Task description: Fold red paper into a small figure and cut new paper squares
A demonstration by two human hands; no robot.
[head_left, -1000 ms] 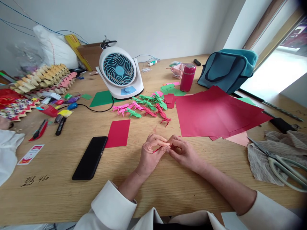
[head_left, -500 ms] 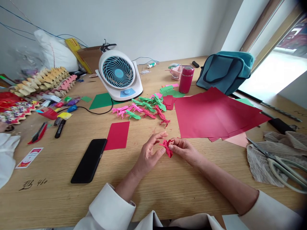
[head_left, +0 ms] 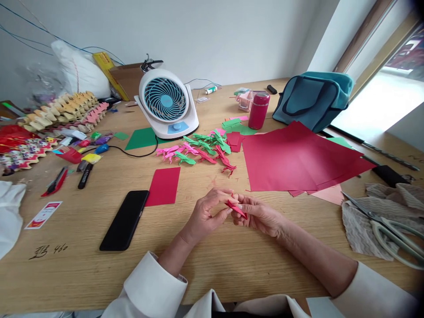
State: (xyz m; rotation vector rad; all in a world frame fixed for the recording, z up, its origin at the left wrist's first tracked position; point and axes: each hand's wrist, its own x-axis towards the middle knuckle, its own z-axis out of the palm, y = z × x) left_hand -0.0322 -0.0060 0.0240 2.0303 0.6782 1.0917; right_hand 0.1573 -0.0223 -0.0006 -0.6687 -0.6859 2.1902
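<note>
Between my hands is a small red folded-paper figure (head_left: 239,210), slanting down to the right. My right hand (head_left: 260,216) grips it, thumb on top and fingers curled beneath. On its left end, the thumb and fingertips of my left hand (head_left: 210,210) are closed in a pinch. Beyond my hands lies a loose pile of folded-paper figures (head_left: 203,145) in green, pink and red. To the left, a red paper rectangle (head_left: 164,186) rests flat beside a black phone (head_left: 125,221).
Large red sheets (head_left: 291,159) spread to the right, near scissors (head_left: 380,221) on a crumpled cloth (head_left: 359,225). A white fan (head_left: 175,129), a red flask (head_left: 259,111) and a blue bag (head_left: 308,104) stand behind. A marker (head_left: 85,176) and cutter (head_left: 55,181) lie left. Another person's white sleeve (head_left: 11,216) shows at the left edge.
The red paper figure has been turned from roughly upright to a slant. My left fingers have come down onto it, and my right hand has shifted slightly right and lower around it.
</note>
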